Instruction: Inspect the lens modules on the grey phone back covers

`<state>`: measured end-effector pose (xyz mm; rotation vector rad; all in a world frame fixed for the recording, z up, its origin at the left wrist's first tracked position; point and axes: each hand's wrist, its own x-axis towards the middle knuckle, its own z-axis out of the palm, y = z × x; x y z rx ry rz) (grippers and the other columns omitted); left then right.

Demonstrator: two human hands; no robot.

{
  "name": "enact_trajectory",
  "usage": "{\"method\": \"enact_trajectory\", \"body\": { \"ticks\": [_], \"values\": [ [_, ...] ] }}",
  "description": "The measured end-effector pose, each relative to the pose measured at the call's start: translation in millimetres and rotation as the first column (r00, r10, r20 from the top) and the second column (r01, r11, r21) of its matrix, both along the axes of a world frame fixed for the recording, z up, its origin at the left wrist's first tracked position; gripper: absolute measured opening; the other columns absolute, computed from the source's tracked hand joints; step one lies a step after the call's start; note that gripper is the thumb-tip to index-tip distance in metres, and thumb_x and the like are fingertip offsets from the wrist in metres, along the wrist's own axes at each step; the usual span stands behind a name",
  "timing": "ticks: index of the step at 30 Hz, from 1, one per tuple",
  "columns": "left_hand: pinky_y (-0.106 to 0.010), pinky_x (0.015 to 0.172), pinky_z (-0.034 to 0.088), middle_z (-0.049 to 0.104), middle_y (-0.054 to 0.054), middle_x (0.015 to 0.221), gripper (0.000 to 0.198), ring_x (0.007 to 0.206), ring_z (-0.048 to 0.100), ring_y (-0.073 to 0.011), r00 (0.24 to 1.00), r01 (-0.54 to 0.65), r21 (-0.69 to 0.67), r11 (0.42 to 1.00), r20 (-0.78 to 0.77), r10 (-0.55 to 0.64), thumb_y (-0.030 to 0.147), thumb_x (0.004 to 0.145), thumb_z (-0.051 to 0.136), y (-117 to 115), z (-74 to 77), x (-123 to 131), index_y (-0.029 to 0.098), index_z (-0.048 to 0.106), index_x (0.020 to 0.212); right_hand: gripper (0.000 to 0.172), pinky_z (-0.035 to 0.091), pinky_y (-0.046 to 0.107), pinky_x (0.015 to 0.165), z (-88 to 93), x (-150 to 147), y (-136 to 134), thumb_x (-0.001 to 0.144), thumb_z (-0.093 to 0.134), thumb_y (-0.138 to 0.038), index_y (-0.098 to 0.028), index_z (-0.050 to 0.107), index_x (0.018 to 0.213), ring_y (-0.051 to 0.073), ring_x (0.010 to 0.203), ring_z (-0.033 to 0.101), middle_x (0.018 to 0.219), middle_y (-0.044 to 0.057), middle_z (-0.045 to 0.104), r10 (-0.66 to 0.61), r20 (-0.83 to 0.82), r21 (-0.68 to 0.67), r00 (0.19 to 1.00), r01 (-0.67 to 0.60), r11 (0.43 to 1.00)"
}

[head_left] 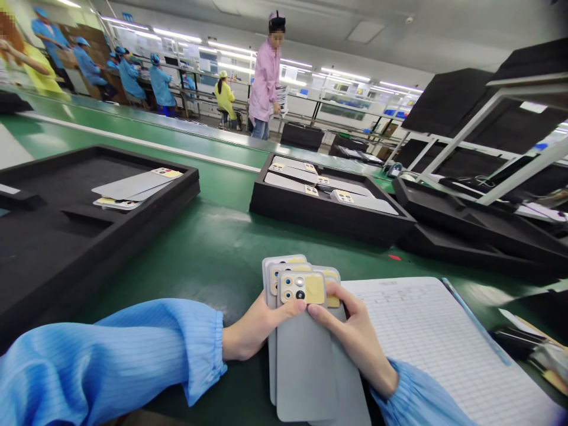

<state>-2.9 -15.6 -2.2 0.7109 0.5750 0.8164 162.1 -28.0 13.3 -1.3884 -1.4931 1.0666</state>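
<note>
Both bare hands hold a fanned stack of matte grey rectangular phone back panels (306, 367) at lower centre of the frame, over the green desk (213, 278); whether the lower ends touch it cannot be told. The stack's long axis runs nearly straight away from the wearer, leaning slightly, with the camera-cutout ends pointing up the frame. The top panel carries a yellow film patch (315, 289) at that end. The left hand (255, 328) enters from a pale blue striped sleeve (110, 361), its thumb (290, 309) laid across the top panel. The right hand (350, 334) closes from the other side, its fingers (339, 296) curled over the stack's upper right edge. Neither hand is clearly nearer: the thumbs almost meet below the patch, and both hands are closed on the stack. Just right lies a white ruled sheet (426, 337). Above centre, a black foam tray (328, 219) holds more grey panels (288, 182); a second black foam tray (133, 248) sits at left. Farther off, a co-worker in a pink smock (265, 80) stands upper centre.
</note>
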Motion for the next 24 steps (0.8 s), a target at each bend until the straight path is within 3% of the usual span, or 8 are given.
{"method": "enact_trajectory", "body": {
  "ticks": [5,11,19,24],
  "values": [
    [-0.038,0.090,0.041,0.065,-0.011,0.108,0.051,0.102,0.058,-0.0265,0.987,0.050,-0.069,0.996,0.155,-0.039,0.020,0.075,0.057,1,-3.5,-1,0.016,0.047,0.125,0.019,0.048,0.026,0.065,3.7,2,0,0.072,0.064,-0.036,-0.019,0.059,0.076,0.020,0.077,0.060,0.086,0.001,0.066,-0.005,0.037,0.009,0.999,0.004,1.000],
    [-0.037,0.090,0.041,0.063,-0.010,0.111,0.043,0.101,0.059,-0.0248,0.994,0.094,-0.037,0.995,0.053,-0.092,0.021,0.078,0.056,1,2.0,-1,0.017,0.051,0.120,0.018,0.050,0.027,0.068,3.6,1,1,0.070,0.065,-0.036,-0.020,0.061,0.077,0.021,0.077,0.062,0.080,0.000,0.067,-0.022,0.033,0.053,0.999,0.020,0.998],
    [-0.038,0.102,0.030,0.053,-0.006,0.127,0.044,0.121,0.043,-0.0244,0.989,0.130,0.224,0.966,-0.091,-0.112,0.025,0.078,0.058,0,-0.8,-1,0.023,0.050,0.122,0.021,0.051,0.028,0.073,9.1,-2,2,0.071,0.065,-0.034,-0.019,0.063,0.086,0.022,0.084,0.064,0.087,0.003,0.071,-0.001,-0.041,-0.018,0.999,0.000,1.000],
    [-0.039,0.099,0.034,0.055,-0.007,0.124,0.045,0.121,0.042,-0.0257,0.989,0.130,0.163,0.978,-0.091,-0.117,0.026,0.078,0.059,0,-0.1,-1,0.024,0.049,0.122,0.025,0.051,0.031,0.075,11.0,-2,2,0.071,0.064,-0.037,-0.018,0.063,0.088,0.025,0.089,0.064,0.094,0.005,0.070,-0.008,-0.047,-0.061,0.999,0.005,0.998]
  ]
}}
